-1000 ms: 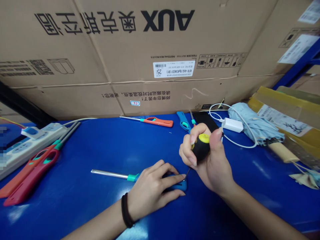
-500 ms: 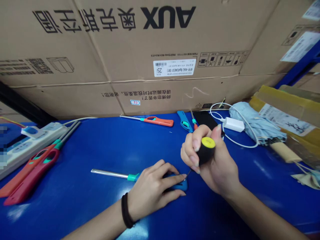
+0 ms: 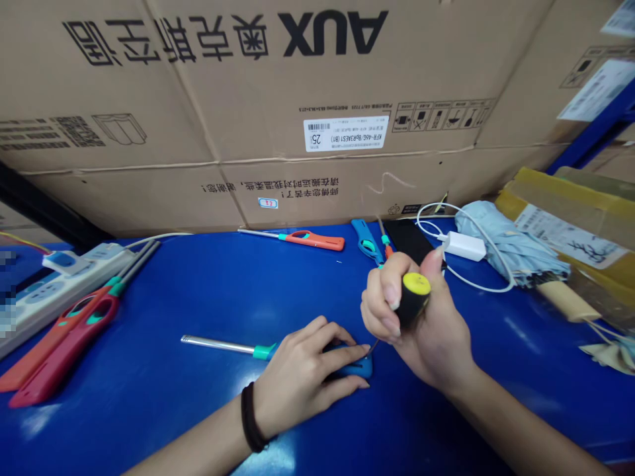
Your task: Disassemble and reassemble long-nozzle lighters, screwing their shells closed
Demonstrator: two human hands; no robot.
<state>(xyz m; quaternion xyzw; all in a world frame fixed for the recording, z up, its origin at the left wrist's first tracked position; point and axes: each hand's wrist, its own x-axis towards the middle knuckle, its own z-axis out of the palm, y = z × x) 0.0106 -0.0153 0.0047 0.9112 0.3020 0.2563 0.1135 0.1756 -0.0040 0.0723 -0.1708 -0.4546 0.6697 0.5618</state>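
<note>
A blue gas lighter (image 3: 365,369) with a long metal tube lies flat on the blue table (image 3: 208,410), its tube pointing left. My left hand (image 3: 305,370) is laid over its body, fingers and thumb gripping it against the table and hiding most of it. In my right hand (image 3: 436,344), the fingers are wrapped round a screwdriver (image 3: 415,299) with a black handle and yellow end. The thin shaft slants down to the right end of the lighter, beside my left fingertips; the tip's exact seat cannot be made out.
At the back lie an orange lighter (image 3: 315,240), another blue lighter (image 3: 366,239) and a black phone (image 3: 409,239). A white charger (image 3: 464,245) and folded umbrella (image 3: 510,241) are at right. Two red-orange lighters (image 3: 64,354) rest by a power strip (image 3: 47,291). A large carton (image 3: 223,112) stands behind.
My right hand and the screwdriver handle have shifted slightly to the right and turned a little. My left hand and the blue lighter stay in place.
</note>
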